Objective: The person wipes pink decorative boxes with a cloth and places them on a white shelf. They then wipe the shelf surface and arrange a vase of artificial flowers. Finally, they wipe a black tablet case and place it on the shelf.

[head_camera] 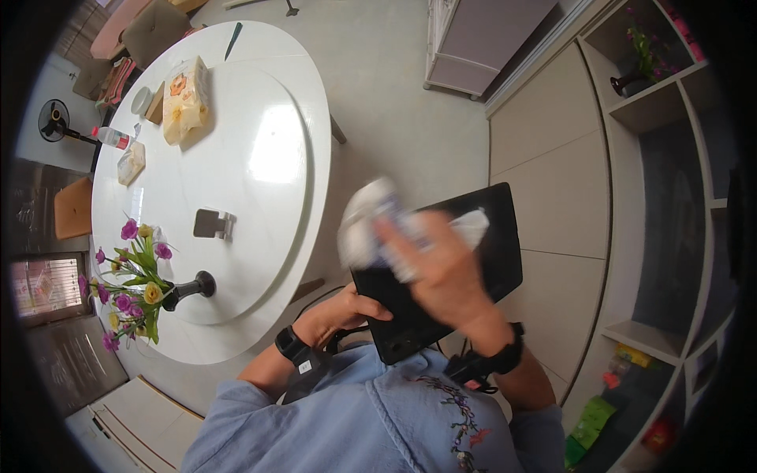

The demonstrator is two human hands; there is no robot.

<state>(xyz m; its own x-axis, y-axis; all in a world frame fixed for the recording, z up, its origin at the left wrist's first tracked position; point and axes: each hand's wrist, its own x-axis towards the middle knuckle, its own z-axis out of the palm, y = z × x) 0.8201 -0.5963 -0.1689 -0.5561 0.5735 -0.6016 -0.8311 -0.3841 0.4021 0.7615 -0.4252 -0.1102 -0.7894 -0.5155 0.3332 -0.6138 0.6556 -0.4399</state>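
My left hand grips the near left edge of a flat black panel-like object, with the thumb on its upper face. The black object is tilted in front of my body. Over it, my right hand is closed around a crumpled white tissue or cloth, which is blurred. A white tip of it also sticks out on the other side of the hand. Whether the white material touches the black face, I cannot tell. Both wrists wear black bands.
A round white table stands at the left, holding a tissue pack, a plastic bottle, a phone stand and a dark vase of artificial flowers lying sideways in view. Shelving lines the right side; a cabinet stands ahead.
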